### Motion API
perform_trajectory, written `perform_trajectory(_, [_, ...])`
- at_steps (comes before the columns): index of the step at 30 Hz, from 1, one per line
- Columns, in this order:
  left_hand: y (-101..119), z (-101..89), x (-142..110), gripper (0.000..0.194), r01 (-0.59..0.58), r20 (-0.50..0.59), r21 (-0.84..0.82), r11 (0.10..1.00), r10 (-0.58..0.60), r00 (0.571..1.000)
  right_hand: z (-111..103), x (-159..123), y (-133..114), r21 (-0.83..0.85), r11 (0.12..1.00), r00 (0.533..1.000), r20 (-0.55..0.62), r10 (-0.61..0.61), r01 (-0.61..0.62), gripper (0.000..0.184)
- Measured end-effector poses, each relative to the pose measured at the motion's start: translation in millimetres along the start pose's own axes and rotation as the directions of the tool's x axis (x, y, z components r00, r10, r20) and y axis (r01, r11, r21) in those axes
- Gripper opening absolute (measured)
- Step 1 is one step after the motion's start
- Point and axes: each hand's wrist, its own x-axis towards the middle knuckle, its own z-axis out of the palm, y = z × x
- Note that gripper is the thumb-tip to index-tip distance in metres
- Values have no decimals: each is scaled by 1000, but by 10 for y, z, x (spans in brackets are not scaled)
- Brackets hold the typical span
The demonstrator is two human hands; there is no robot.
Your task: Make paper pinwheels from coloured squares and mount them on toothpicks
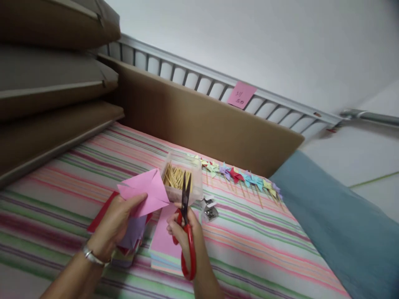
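My left hand [120, 220], a silver bracelet on its wrist, grips a pink paper square [152, 189] between thumb and fingers. Slits run in from the paper's corners. Red-handled scissors [187, 232] are in my right hand [187, 224], their dark blades pointing up and away from the paper. The right fingertips are at the paper's right corner; whether they pinch it I cannot tell. Under my hands are a pile of coloured paper [132, 234] on the left and a stack of pink and pastel sheets [163, 241] on the right.
A clear plastic box [196, 182] of thin wooden sticks [176, 176] stands just beyond the paper. Small packets [210, 211] lie beside it. Several paper pinwheels [237, 176] line the cardboard panel [199, 116]. Brown stacked packages [59, 91] rise at left on the striped cloth [264, 241].
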Motion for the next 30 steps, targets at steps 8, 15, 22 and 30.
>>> perform_trajectory(8, [358, -434, 29, 25, 68, 49, 185, 980, -78, 996, -56, -85, -23, -349, 924, 911, 309, 273, -159, 39])
perform_trajectory(15, [401, -556, 21, 25, 72, 55, 203, 976, -84, 995, 35, -172, -199, -466, 875, 839, 417, 349, -132, 20])
perform_trajectory(22, [424, -581, 10, 27, 85, 84, 188, 979, -102, 991, 46, -173, -191, -472, 875, 829, 443, 340, -106, 20])
perform_trajectory(30, [425, -544, -7, 29, 119, 102, 185, 976, -139, 985, 11, -169, -213, -462, 880, 813, 466, 348, -111, 25])
